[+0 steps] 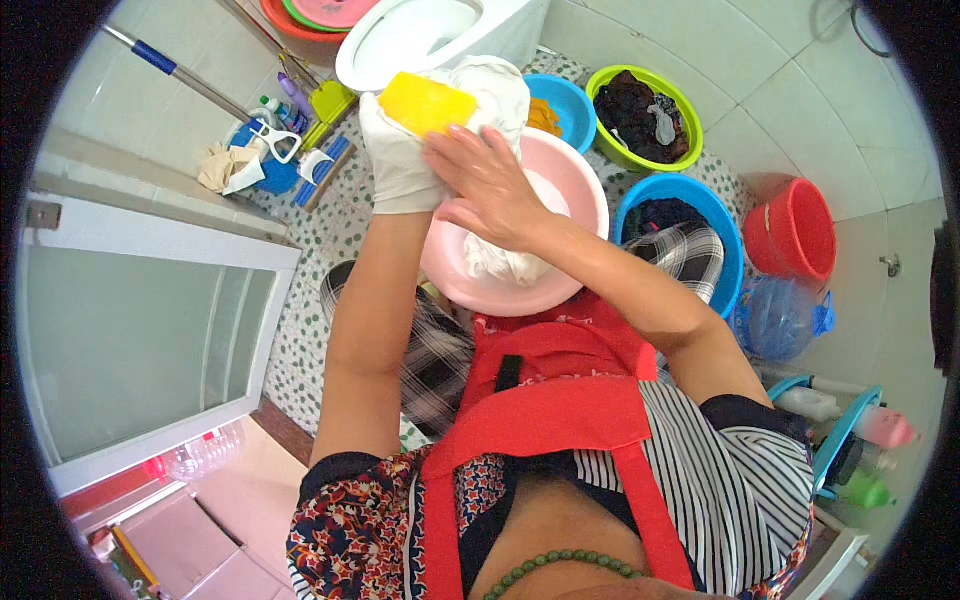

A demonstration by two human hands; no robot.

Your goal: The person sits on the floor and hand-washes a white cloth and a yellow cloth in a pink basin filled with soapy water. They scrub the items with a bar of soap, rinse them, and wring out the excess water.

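Note:
A wet white cloth [402, 178] covers my left hand down to the wrist, so its fingers are hidden. On top of the cloth lies a yellow bar of soap [428, 104]. My right hand [487, 185] reaches across from the right, fingers stretched out flat, fingertips at the soap's lower edge; the thumb is held apart below. Both hands are over a pink basin [455, 262]. More white cloth [503, 262] and whitish suds or water are in that basin, partly hidden by my right hand and forearm.
Behind stands a white toilet [510, 30]. To the right are a small blue basin [585, 95], a lime-green basin of dark clothes [640, 165], a larger blue basin [735, 235], a red bucket [790, 232] and a clear water jug [782, 318]. A glass-panelled door [140, 330] stands left, near cleaning tools.

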